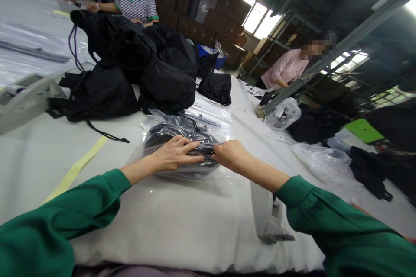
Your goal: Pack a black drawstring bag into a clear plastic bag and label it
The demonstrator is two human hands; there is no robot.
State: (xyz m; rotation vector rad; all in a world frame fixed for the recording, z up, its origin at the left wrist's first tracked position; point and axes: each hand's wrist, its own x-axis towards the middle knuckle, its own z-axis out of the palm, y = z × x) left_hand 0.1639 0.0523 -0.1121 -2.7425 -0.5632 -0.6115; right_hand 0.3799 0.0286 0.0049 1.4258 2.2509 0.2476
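A clear plastic bag [191, 173] lies on the white-covered table with a folded black fabric item [162, 132] inside it, which looks like one of the black drawstring bags nearby. My left hand [177, 153] rests on top of the plastic bag, fingers stretched out and slightly spread. At the right end of the same bag, my right hand [229, 153] is closed, its fingers pinching the plastic edge. Under the far side of the bag lie more flat clear plastic bags [221, 114].
Black drawstring bags [165, 82] are piled at the back left. A grey tape dispenser [27, 99] stands at left, and another pale device [269, 216] is by my right forearm. Yellow tape [76, 169] marks the table. Co-workers [136, 2] [286, 67] stand beyond.
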